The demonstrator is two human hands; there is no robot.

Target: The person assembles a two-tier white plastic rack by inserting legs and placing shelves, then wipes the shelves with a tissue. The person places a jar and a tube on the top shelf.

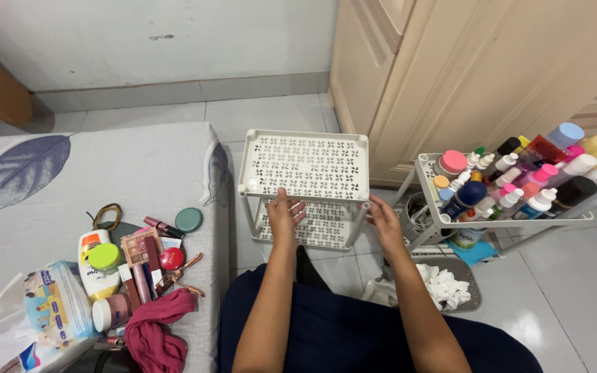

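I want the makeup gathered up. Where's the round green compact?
The round green compact lies on the bed, left of the white shelf rack, beside a lipstick.

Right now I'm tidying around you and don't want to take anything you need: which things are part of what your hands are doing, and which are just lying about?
In hand:
white perforated shelf rack
left hand
right hand

Lying about:
cosmetics pile
pink cloth
wipes pack
shelf of bottles
white rag
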